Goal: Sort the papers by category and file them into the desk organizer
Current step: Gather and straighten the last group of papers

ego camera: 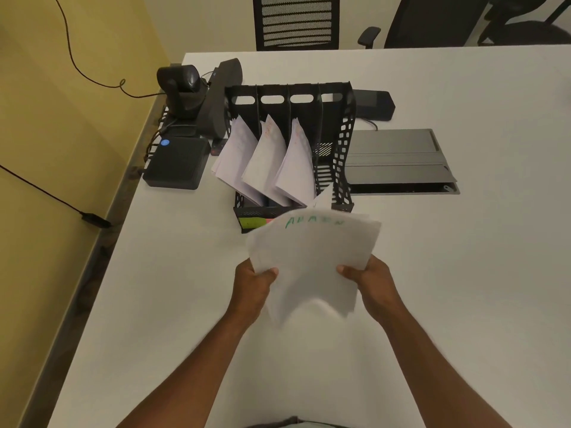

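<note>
Both hands closed on last stack of papers [312, 267]: left hand [251, 284] grip at its left edge, right hand [372, 281] at its right, held above the worktop [463, 273] just in front of the desk organizer [340, 143]. Three left slots hold sheets; the rightmost looks empty. Suggest squaring edges first, tilting stack upright, feeding bottom edge into that right slot. Green heading is blurred, so check category.

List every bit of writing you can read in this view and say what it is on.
Green handwriting along the top edge of the held stack of papers: too blurred to read.
Faint orange or red marks on the papers in the desk organizer, second slot and third slot: too faint to read.
Blue round sticker on the black box: no legible text.
Nothing else carries writing.
</note>
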